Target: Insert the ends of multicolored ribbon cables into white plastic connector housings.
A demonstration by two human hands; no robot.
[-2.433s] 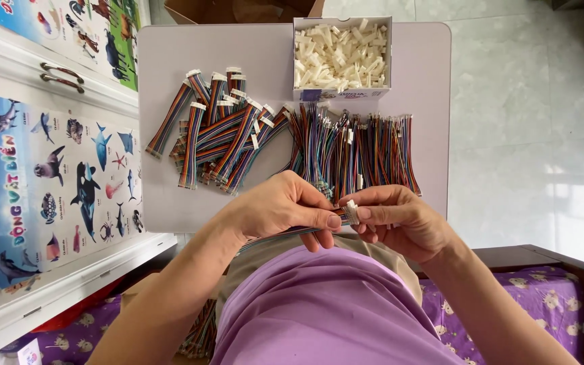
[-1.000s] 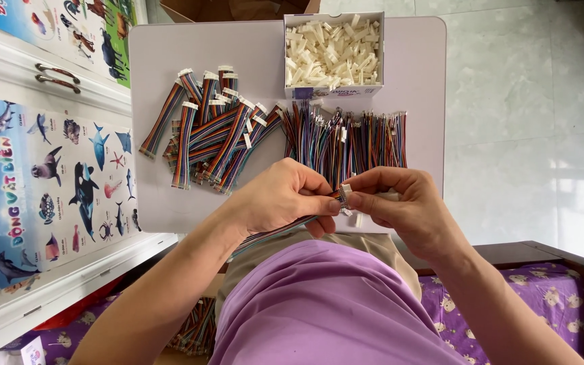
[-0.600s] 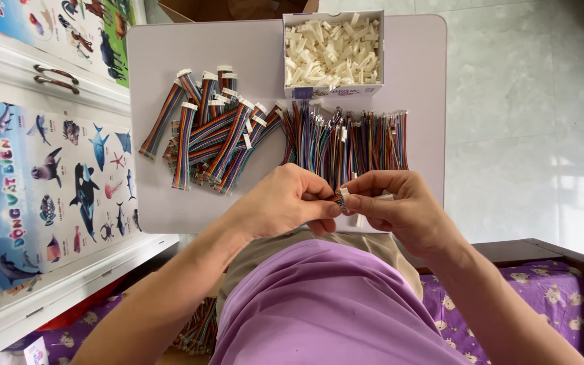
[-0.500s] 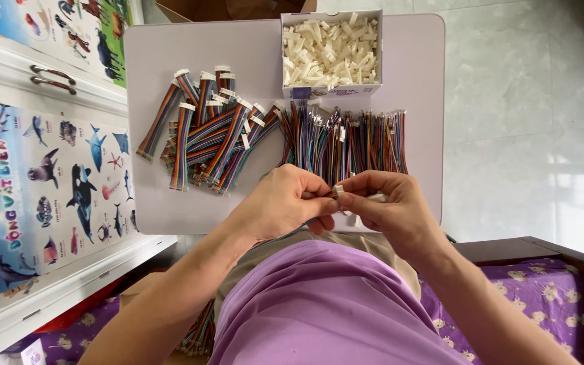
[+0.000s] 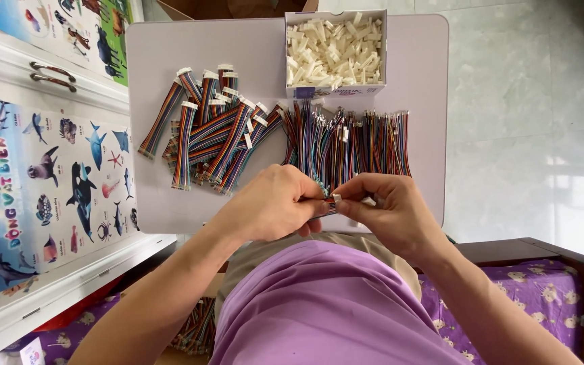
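one short multicoloured ribbon cable (image 5: pixel 327 205) sits pinched between both hands, just above the lap at the table's near edge. the left hand (image 5: pixel 275 203) is curled around its wires; the right hand (image 5: pixel 386 209) pinches its tip with thumb and forefinger. beyond lie two heaps: loose wires (image 5: pixel 349 138), and connector-fitted cables (image 5: pixel 211 132), too many to count. one box of white connectors (image 5: pixel 334 51) stands on the one white table (image 5: pixel 420 88).

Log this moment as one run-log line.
left hand: grips ribbon cable | right hand: pinches its end | table: finished cables, loose cables, connector box
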